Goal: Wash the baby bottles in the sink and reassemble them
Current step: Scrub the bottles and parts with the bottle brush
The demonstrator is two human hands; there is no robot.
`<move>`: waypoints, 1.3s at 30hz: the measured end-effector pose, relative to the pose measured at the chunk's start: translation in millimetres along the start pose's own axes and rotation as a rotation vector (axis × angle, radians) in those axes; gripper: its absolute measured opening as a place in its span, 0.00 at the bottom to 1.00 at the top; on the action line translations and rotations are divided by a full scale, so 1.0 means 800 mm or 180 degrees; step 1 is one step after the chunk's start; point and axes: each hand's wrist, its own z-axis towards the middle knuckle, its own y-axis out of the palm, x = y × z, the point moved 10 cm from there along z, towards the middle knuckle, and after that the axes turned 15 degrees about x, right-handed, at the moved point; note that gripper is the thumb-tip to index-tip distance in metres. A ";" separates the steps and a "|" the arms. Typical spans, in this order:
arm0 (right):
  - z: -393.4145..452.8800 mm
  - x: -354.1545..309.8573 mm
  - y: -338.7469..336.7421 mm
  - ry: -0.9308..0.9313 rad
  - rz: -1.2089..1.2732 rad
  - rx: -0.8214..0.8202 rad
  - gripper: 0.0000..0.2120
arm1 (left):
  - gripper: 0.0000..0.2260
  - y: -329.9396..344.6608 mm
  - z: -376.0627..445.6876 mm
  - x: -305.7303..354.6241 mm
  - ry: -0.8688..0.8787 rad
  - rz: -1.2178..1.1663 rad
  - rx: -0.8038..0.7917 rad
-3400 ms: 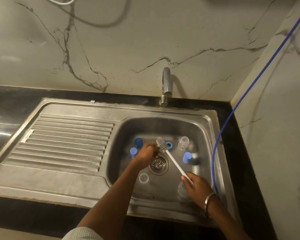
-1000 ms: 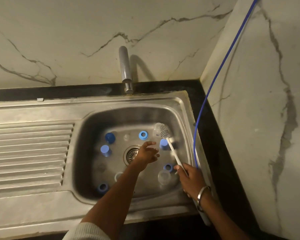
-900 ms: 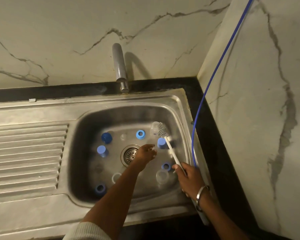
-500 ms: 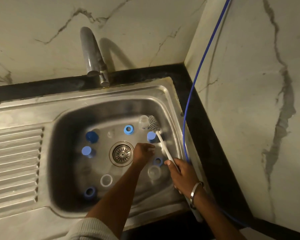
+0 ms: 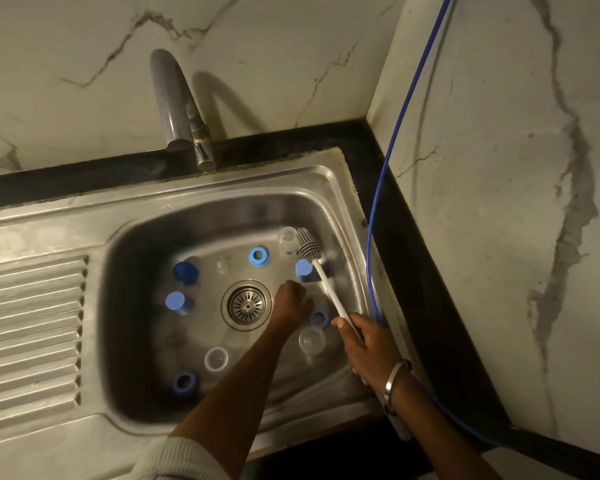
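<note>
Right hand (image 5: 366, 344) grips the brush (image 5: 321, 271), fingers clamped on its handle. Left hand (image 5: 291, 303) is low in the sink (image 5: 340, 188); I cannot tell its fingers' state

Marble corner, dark counter, blue hose on the right.

White marble wall (image 5: 291, 64) with grey veins stands behind and to the right, meeting in a corner. A black countertop (image 5: 426, 271) borders it along the back and right. A thin blue hose (image 5: 400, 119) drops down the right wall, bends along the counter and runs off toward the lower right, partly hidden there.
</note>
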 end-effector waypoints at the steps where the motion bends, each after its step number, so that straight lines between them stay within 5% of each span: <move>1: 0.000 0.000 0.000 0.0001 0.0015 -0.0003 0.12 | 0.12 0.005 -0.001 -0.004 -0.0073 0.0147 -0.0190; 6: 0.000 -0.004 0.000 0.0006 0.0038 -0.0012 0.12 | 0.16 0.031 -0.014 -0.005 -0.0057 0.0638 -0.0964; 19: 0.002 0.001 0.002 0.0097 -0.0067 -0.0029 0.11 | 0.15 0.022 -0.018 -0.003 -0.0322 0.0616 -0.0561; 23: 0.001 0.003 0.003 0.0153 -0.0083 -0.0092 0.12 | 0.05 0.004 -0.014 -0.006 -0.0438 0.0596 -0.0425; 27: 0.000 -0.003 0.001 0.0087 -0.0203 -0.0150 0.12 | 0.11 -0.040 -0.009 -0.020 -0.0828 -0.0025 -0.0313; 33: -0.001 -0.015 0.002 -0.0157 -0.0651 -0.0318 0.04 | 0.10 -0.113 -0.017 -0.031 -0.1466 -0.2048 0.0096; 39: -0.013 -0.028 0.019 -0.0461 -0.0871 -0.0893 0.05 | 0.08 -0.173 -0.017 -0.011 -0.1139 -0.2553 0.0051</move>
